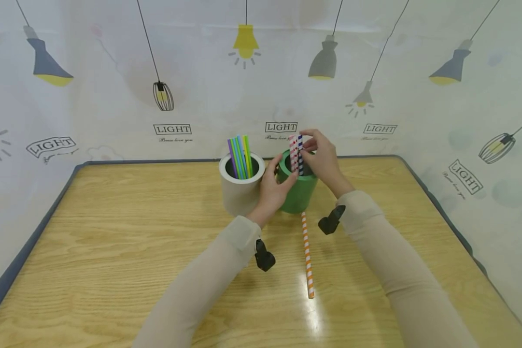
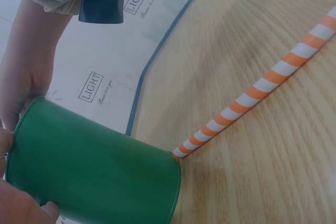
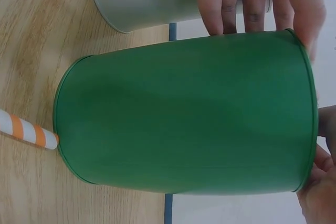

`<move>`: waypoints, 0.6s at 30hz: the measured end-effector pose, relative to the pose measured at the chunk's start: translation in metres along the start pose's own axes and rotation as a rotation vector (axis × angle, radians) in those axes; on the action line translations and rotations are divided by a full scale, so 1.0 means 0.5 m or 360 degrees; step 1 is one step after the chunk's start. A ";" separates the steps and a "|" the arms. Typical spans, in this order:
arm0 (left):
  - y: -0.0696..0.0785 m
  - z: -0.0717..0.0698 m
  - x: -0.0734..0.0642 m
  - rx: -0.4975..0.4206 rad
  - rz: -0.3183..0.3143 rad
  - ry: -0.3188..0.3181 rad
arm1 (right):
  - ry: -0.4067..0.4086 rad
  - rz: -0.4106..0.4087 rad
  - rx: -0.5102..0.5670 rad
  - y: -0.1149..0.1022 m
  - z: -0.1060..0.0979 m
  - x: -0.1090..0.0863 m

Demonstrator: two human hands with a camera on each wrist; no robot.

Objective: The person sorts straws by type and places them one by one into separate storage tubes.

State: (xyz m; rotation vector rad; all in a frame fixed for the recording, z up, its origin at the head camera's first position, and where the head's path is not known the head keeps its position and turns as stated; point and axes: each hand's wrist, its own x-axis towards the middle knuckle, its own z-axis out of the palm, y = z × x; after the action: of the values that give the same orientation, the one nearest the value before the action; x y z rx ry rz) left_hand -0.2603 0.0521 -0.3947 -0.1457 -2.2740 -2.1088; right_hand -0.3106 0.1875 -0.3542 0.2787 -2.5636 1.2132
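Note:
A green cup [image 1: 297, 197] stands on the table, and my left hand [image 1: 273, 191] holds its left side near the rim. Pink-and-white and red-dotted paper straws [image 1: 293, 147] stand in it, beside a blue-and-white striped straw [image 1: 300, 166]. My right hand [image 1: 322, 157] is over the cup's right rim, pinching the blue-striped straw between thumb and fingers. In the right wrist view, the cup [image 3: 184, 114] hides most of the right hand [image 3: 320, 187]. An orange-and-white striped straw [image 1: 307, 256] lies on the table, its far end at the cup's base.
Left of the green cup, close by my left hand, stands a white cup [image 1: 239, 195] with several purple, blue and green straws [image 1: 240, 157]. The wooden table [image 1: 134, 232] ends at a printed backdrop [image 1: 208, 92] behind the cups.

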 end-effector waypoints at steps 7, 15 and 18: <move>0.000 0.000 0.000 0.0012 0.0003 0.0007 | -0.0040 0.0017 0.0053 -0.004 -0.009 0.000; 0.001 0.000 -0.001 -0.0023 -0.0006 0.0001 | -0.0048 0.0084 0.0212 -0.006 -0.039 -0.006; -0.001 0.000 0.000 -0.0042 -0.0011 -0.0001 | -0.0086 0.0107 0.0213 -0.005 -0.054 -0.015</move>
State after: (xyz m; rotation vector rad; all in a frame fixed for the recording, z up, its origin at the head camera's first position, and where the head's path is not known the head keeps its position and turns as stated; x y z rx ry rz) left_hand -0.2601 0.0519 -0.3950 -0.1396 -2.2508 -2.1430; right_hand -0.2981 0.2070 -0.3385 0.2592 -2.5601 1.4230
